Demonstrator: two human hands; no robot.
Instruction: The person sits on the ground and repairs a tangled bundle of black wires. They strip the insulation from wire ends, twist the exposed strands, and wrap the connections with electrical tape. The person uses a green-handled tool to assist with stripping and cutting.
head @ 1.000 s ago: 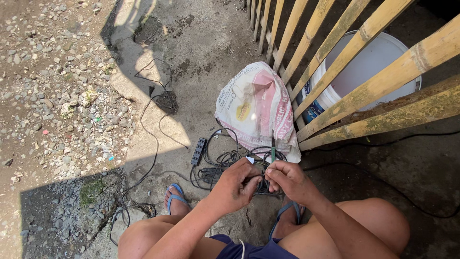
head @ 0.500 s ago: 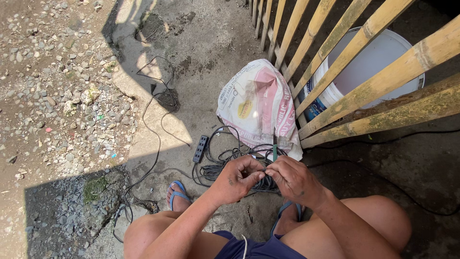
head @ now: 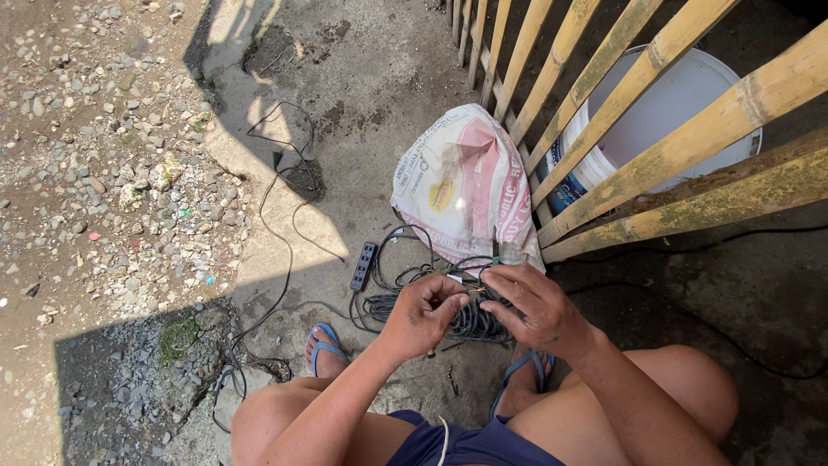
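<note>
I squat on a concrete floor with both hands together over a coil of black cable [head: 470, 321]. My left hand [head: 424, 312] pinches the end of a thin wire between its fingertips. My right hand [head: 536, 306] grips a slim dark tool [head: 495, 248] that points upward, and its fingers meet the same wire end. A black power strip [head: 364, 266] lies on the floor to the left of the coil, joined to it by the cable.
A pink and white sack [head: 461, 185] lies just beyond my hands. A bamboo fence [head: 655, 112] stands at the right, with a white bucket [head: 664, 108] behind it. A thin black cord [head: 274, 220] runs left across the concrete toward gravel [head: 95, 173]. My feet wear blue sandals [head: 324, 345].
My hands stayed together at the wire end, with the fingers shifting slightly. The view has drifted a little.
</note>
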